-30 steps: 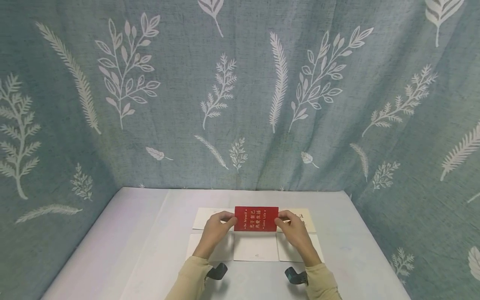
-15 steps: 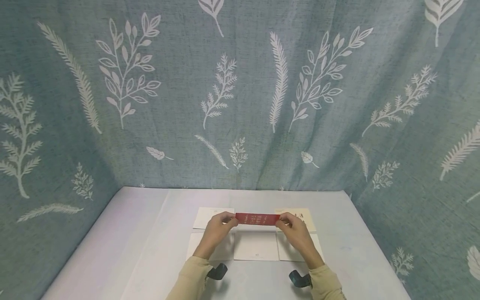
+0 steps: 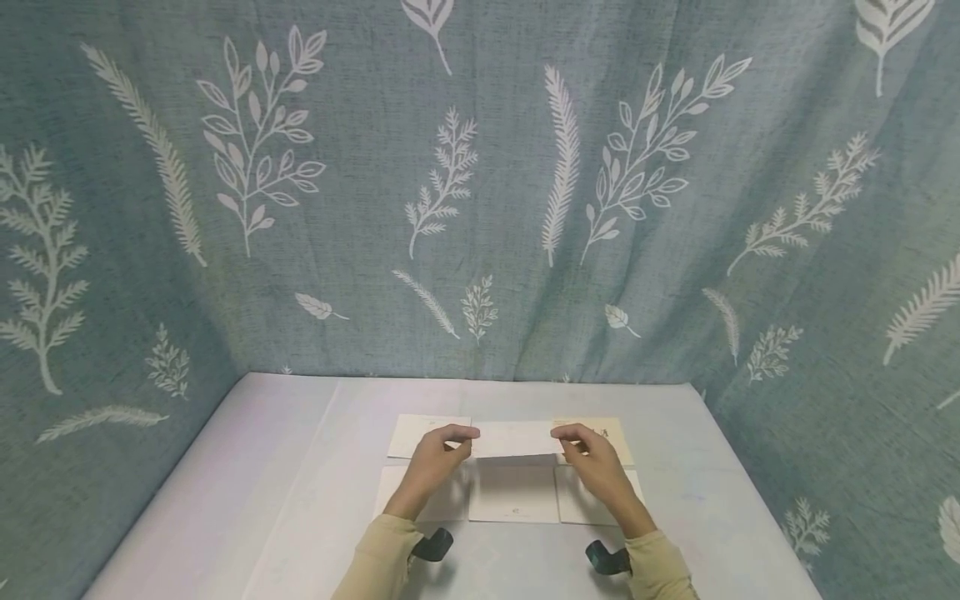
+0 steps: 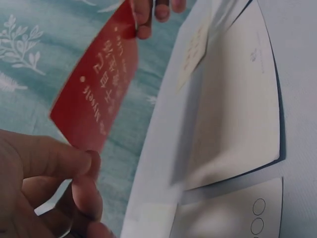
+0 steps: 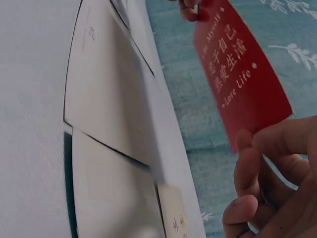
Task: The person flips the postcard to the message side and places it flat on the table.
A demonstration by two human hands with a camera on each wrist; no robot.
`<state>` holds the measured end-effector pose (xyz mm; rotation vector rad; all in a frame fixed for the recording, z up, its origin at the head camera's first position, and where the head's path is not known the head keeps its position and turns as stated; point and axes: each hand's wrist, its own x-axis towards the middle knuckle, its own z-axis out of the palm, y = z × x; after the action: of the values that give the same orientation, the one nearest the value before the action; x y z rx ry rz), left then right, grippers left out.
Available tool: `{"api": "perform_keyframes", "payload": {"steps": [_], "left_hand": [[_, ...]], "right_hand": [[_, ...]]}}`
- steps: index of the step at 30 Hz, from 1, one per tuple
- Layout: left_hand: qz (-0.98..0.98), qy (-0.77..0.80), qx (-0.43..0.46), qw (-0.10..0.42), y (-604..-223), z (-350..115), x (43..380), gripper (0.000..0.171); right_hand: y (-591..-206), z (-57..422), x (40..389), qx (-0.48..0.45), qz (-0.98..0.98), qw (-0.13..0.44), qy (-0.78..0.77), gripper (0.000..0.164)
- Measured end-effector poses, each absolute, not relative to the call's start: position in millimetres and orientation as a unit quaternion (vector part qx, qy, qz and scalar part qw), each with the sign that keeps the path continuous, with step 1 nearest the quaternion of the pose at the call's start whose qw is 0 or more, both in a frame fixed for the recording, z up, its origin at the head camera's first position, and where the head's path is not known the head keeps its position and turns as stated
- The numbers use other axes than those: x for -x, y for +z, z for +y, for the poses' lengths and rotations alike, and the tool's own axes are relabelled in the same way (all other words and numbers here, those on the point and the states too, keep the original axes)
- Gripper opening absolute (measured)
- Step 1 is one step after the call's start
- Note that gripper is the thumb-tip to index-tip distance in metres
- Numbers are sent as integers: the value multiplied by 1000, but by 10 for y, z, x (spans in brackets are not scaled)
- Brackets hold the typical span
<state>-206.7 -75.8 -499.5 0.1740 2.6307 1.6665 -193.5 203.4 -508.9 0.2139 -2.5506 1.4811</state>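
Note:
A postcard [image 3: 514,439] is held up between both hands above the table. Its white side faces the head view; in the wrist views its red side [image 4: 99,82] shows gold lettering, "Be Myself" and "Love Life". The left hand [image 3: 433,467] pinches the left end between thumb and fingers. At the right end, the right hand [image 3: 598,472] pinches it likewise. Beneath lie other cards in two rows: a white card [image 3: 513,497] at front middle, another white one [image 3: 411,432] at back left, and a cream card [image 3: 617,433] with dark writing at back right, partly covered by the right hand.
The cards rest on a pale table [image 3: 300,500]. A green-blue curtain [image 3: 352,208] with white leaf patterns hangs behind and at both sides. Dark wrist-worn devices, one left [image 3: 432,546] and one right [image 3: 606,558], sit below the hands.
The postcard has turned in the fingers: its red side faced the head camera, then appeared narrow, and now its white side shows. Both hands stay at nearly the same place.

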Motion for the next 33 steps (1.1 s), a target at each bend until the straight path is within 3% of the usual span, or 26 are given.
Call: {"api": "perform_keyframes", "payload": {"steps": [4,10,18,27,33], "left_hand": [[844,534,-46,1,-5024,-734,2078,30],[868,493,-41,-39,-5057,-664,2074,23],[891,445,-55,-70,-5117,-633,2059,21],[893,440,-44,-88,-5106,-636,2061,24],[890,438,-34,-120,-5104,-619,2098,35]], "right_hand": [[-5085,2053,1928,-54,-858,77,505,20],[-5115,2067,1923,-49,-852,62,518,16],[-5153,2068,1925,-75,-860,77,499,24],[-5172,2047,1921,-48,-859,65,505,44],[-5171,2032,1934,-47,-859,70,505,46]]}}
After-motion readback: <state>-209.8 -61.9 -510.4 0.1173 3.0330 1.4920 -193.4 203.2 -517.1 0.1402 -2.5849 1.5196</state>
